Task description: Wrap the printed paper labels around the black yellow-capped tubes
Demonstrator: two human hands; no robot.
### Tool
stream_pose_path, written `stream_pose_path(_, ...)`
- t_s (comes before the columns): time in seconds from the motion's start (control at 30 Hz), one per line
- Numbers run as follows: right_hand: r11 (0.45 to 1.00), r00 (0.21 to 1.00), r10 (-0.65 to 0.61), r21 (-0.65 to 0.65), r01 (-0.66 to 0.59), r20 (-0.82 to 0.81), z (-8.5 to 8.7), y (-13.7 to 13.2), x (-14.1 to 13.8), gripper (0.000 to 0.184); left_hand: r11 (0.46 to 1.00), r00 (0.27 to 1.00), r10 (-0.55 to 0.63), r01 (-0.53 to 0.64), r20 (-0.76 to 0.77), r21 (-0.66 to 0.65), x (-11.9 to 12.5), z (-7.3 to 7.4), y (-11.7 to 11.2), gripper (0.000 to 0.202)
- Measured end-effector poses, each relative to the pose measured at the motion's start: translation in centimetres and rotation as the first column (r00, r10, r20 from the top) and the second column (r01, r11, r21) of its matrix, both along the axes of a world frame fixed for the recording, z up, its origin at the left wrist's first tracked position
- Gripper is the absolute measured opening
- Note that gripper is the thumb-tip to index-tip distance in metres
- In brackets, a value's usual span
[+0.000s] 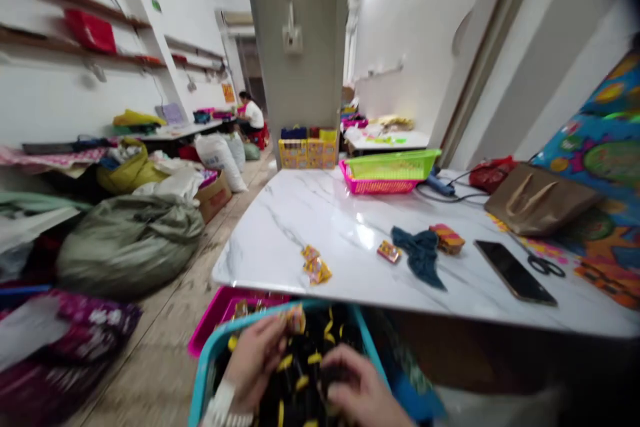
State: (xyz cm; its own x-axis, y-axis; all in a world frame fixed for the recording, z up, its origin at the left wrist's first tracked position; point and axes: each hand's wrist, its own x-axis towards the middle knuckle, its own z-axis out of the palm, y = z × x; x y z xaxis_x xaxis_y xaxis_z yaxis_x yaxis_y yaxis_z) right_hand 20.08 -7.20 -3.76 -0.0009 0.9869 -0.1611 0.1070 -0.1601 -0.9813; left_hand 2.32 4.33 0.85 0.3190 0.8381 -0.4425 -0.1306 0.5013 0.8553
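White marble bench [320, 213] fills mid-frame; my hands work below its near edge over a teal basket [210, 353] on my lap, pink tray [215, 310] just beside it on the left. Basket is full of small black-and-yellow pieces [300, 373], blurry, can't tell what exactly. My left hand [255, 360] pinches one small yellow packet [296, 320] at the fingertips, lifted just above the pile. My right hand [363, 390] is curled down into the pile, touching pieces; can't tell if that grip has closed on anything. On the bench: green and pink baskets [390, 170] at the far edge, brown bag [537, 200] and phone [515, 271] toward the right, dark cloth [420, 253] mid-bench, loose packets [315, 267] near the near edge. To do this well, I'd say: keep the pinch light, separate one piece at a time, steady the pile with the other hand.
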Motion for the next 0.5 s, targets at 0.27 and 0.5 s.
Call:
stream_pose_path(0.27,0.972,0.769,-0.23,-0.105,0.21,-0.596,0.0,2.8,0.8,0.045,0.997,0.989,-0.042,0.049,0.142,-0.051,2.2,-0.1,0.9,0.028)
stream_pose_path(0.5,0.95,0.834,-0.297,-0.053,0.308,-0.465,1.2,3.9,2.1,0.044,0.989,0.981,-0.084,0.103,0.176,-0.106,2.8,0.0,0.2,0.032)
